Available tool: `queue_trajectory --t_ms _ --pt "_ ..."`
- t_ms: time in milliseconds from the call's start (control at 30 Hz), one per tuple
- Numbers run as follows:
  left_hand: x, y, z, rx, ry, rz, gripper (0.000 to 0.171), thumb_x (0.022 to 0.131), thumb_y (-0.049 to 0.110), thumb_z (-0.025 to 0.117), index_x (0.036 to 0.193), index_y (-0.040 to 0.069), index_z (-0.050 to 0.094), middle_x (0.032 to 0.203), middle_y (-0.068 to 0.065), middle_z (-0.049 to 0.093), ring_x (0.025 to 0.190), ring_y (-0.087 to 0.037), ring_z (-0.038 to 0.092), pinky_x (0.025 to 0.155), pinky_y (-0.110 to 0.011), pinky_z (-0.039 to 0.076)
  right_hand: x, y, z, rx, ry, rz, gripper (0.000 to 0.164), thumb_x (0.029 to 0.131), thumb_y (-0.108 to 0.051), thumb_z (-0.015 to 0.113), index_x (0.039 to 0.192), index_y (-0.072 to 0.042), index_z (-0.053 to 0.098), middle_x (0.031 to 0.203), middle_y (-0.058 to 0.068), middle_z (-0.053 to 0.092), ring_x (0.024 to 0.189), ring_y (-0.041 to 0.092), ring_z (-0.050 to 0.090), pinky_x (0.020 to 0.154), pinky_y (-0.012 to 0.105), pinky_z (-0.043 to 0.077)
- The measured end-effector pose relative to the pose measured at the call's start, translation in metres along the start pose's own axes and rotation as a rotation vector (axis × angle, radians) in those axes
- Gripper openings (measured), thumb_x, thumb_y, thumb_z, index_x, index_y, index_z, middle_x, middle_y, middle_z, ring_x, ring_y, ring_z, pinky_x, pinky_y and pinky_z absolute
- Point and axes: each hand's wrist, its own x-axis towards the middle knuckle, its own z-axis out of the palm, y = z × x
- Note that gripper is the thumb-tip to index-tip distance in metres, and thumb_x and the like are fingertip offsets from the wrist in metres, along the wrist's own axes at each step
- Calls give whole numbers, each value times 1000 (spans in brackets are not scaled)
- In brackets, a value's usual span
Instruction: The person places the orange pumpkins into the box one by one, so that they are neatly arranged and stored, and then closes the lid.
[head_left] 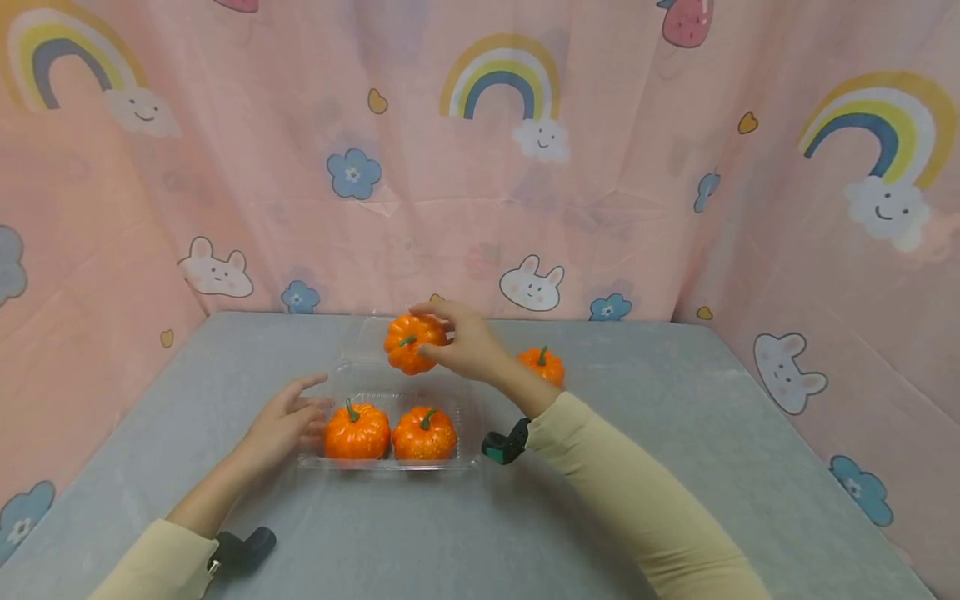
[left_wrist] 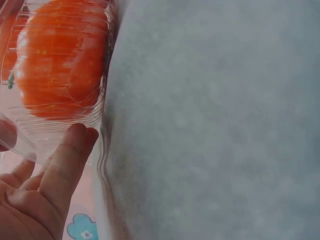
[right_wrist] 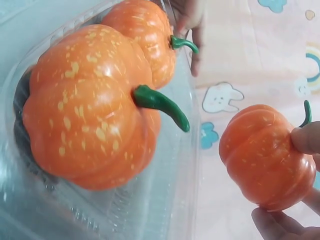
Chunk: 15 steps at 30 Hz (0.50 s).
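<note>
In the head view, my right hand (head_left: 468,337) grips a small orange toy pumpkin (head_left: 408,343) with a green stem, thumb and fingers on its sides. This pumpkin is held up over the open lid side of a clear plastic clamshell box (head_left: 468,464). Two more pumpkins, a left one (head_left: 357,433) and a yellow-speckled right one (head_left: 424,435), sit side by side in the box's base. My left hand (head_left: 281,425) is at the box's left end; in the left wrist view its extended fingers (left_wrist: 62,165) reach the ribbed plastic wall beside a pumpkin (left_wrist: 62,60).
Another pumpkin (head_left: 543,365) stands on the grey table (head_left: 675,433) to the right of the box, partly behind the right forearm. A pink patterned curtain (head_left: 420,225) hangs around the table's back and sides. Each wrist wears a dark camera mount (head_left: 506,443).
</note>
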Motion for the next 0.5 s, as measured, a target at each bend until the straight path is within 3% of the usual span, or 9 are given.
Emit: queue_trajectory --t_ms 233,500 --pt "0 0 1 -9 -3 -9 55 100 12 42 151 4 23 138 -34 47 103 -33 66 82 -37 59 5 -3 9 -15 -32 -80 51 81 -11 74 130 -15 59 126 8 58 107 30 62 83 28 57" --pt "1 -1 1 -26 -4 -8 55 99 10 41 150 3 22 138 -35 46 102 -32 67 81 -37 59 8 -10 17 -59 -142 -76 50 82 -14 73 130 -19 59 138 2 55 113 25 59 85 26 56"
